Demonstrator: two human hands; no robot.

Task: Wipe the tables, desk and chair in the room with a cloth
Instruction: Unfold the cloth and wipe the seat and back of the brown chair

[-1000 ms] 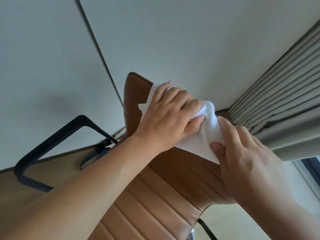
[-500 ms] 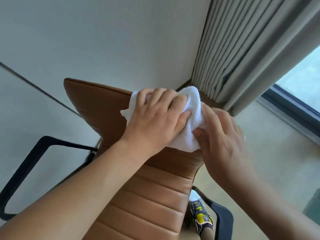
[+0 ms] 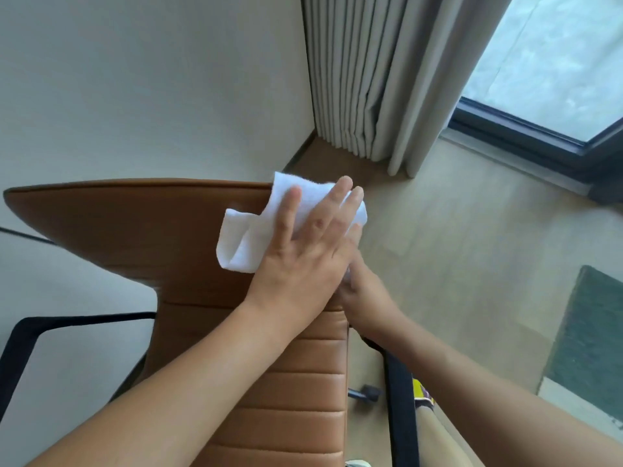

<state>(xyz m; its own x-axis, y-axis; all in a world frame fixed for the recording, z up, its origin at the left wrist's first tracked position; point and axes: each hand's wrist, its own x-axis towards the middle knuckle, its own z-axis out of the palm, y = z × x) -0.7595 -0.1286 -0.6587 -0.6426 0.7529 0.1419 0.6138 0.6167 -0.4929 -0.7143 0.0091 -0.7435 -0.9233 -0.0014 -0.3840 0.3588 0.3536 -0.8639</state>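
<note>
Pressing a white cloth (image 3: 247, 239) onto the top right corner of the brown chair (image 3: 135, 230) back.
Pinning it under the left hand (image 3: 303, 261), fingers (image 3: 289, 210) straight, released, flat on the cloth, with a folded part poking out to the hand's left. Reaching the right hand (image 3: 367, 298) to the chair's right edge just below, half hidden behind the left; cannot tell what its fingers do. Beyond: black armrest (image 3: 401, 416), pale floor (image 3: 455, 230), curtain (image 3: 371, 79), window (image 3: 546, 62), green rug (image 3: 590, 332).
</note>
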